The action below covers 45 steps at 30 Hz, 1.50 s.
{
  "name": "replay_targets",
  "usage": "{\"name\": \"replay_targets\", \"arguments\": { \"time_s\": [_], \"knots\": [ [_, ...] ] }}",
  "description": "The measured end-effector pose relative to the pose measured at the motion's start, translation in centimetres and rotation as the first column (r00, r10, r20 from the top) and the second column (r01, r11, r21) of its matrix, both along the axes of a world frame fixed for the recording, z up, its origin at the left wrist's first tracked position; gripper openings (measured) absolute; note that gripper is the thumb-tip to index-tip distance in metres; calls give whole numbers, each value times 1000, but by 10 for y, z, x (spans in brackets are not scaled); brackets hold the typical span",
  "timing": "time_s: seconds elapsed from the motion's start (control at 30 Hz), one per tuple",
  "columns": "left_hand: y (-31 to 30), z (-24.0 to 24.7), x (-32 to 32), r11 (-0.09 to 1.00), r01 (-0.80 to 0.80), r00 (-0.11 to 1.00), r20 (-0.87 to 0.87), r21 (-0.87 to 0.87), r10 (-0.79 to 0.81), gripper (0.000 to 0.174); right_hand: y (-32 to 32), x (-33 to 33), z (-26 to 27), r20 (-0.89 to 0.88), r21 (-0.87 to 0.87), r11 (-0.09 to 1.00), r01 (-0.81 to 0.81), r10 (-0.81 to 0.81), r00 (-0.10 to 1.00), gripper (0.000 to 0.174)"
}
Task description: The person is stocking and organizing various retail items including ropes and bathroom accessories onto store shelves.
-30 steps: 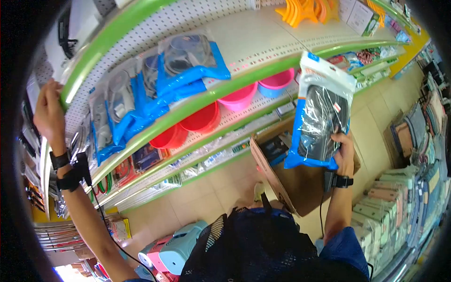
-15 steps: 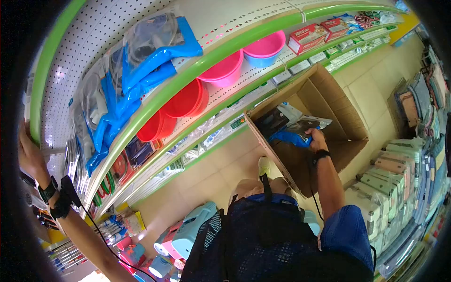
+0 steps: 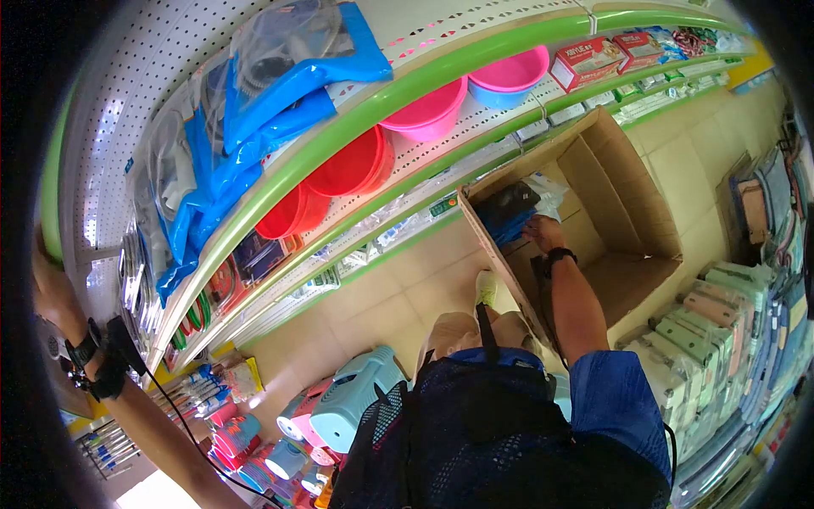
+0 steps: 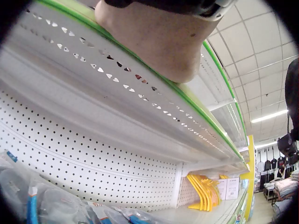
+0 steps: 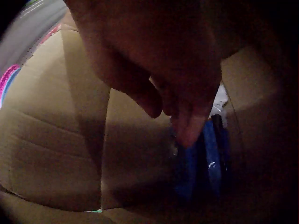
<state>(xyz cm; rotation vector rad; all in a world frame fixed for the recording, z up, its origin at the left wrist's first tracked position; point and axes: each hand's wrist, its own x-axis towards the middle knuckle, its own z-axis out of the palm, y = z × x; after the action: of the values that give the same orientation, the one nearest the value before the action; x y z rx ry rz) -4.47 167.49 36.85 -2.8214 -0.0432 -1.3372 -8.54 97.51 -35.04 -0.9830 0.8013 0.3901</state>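
My right hand reaches down into a cardboard box. Its fingers point down at clear-and-blue plastic packages along the box's near left side. In the right wrist view, thumb and fingers stand apart, with fingertips right at a blue package edge. My left hand is up at the green edge of an upper shelf, and in the left wrist view its heel lies against that shelf edge. The left fingers are hidden.
Similar clear-and-blue packages lie on the shelf at left. Red basins and pink basins stand one shelf lower, with red boxes farther right. Blue plastic stools stand on the floor; wrapped stacks line the right.
My right hand lowered a clear-and-blue package from beside the shelf into the cardboard box and has let go of it. My left hand stays near the shelf edge; the head view has tilted down.
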Motion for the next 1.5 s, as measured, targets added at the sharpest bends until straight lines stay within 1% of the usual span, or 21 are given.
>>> {"name": "replay_targets", "arguments": {
  "time_s": [0.07,0.13,0.17,0.2,0.23,0.3,0.33,0.37,0.43,0.47,0.57,0.63,0.67,0.73,0.83,0.93,1.03,1.13,1.27,1.37,1.5],
  "knots": [
    [-6,-3,-7,1000,-29,1000,3,4,29,44,-2,10,33,-48,-31,998,59,-61,997,24],
    [-8,-2,3,1000,4,999,46,24,-5,42,-12,26,57,95,-385,916,111,-80,992,19],
    [4,2,11,999,48,998,42,26,-49,42,-17,36,71,215,-473,850,233,-146,966,15],
    [37,14,19,989,146,989,-10,9,-145,41,-21,47,88,343,-532,766,360,-194,919,10],
    [32,14,20,983,79,995,41,165,-86,41,-23,59,110,529,-574,668,473,-138,838,10],
    [-3,4,18,988,31,993,107,152,-48,41,-17,80,196,732,-569,529,630,-25,681,14],
    [-28,-2,18,997,70,990,122,-10,-69,40,0,87,253,773,-556,491,670,8,635,16],
    [-50,-8,16,980,79,992,112,-180,-60,40,13,97,293,788,-543,499,676,23,616,16],
    [-100,-17,10,989,74,986,159,-129,-53,37,42,116,364,914,-360,614,703,82,397,20],
    [-108,-16,8,996,40,990,139,-85,-28,37,60,123,401,928,-360,656,664,178,328,22],
    [-127,-15,3,992,1,994,107,-127,12,39,106,159,458,904,-417,847,329,350,245,30],
    [-141,-17,2,992,70,980,191,-105,-49,37,135,187,477,807,-500,866,10,461,369,38],
    [-145,-19,2,990,101,973,217,-103,-76,36,150,195,484,820,-492,870,21,455,348,38],
    [-148,-17,2,992,65,976,212,-107,-41,33,177,207,501,633,-499,839,-219,525,570,45],
    [-154,-16,0,993,80,973,224,-92,-58,30,195,228,520,536,-405,842,-357,535,654,47],
    [-153,-16,0,995,66,969,241,-72,-47,29,205,244,528,476,-341,818,-464,576,665,41],
    [-155,-17,0,992,69,973,228,-105,-44,29,220,264,517,414,-226,858,-461,513,752,33],
    [-156,-17,-1,994,69,971,233,-88,-47,29,234,281,506,442,-91,870,-484,471,763,25],
    [-156,-17,0,995,70,965,259,-71,-49,30,254,291,494,468,-93,820,-565,536,702,20],
    [-156,-18,0,995,76,965,258,-70,-55,30,263,279,495,514,-233,794,-562,591,622,15],
    [-157,-16,0,995,64,965,258,-78,-41,30,261,260,504,582,-47,878,-477,412,701,11]
  ]
}}
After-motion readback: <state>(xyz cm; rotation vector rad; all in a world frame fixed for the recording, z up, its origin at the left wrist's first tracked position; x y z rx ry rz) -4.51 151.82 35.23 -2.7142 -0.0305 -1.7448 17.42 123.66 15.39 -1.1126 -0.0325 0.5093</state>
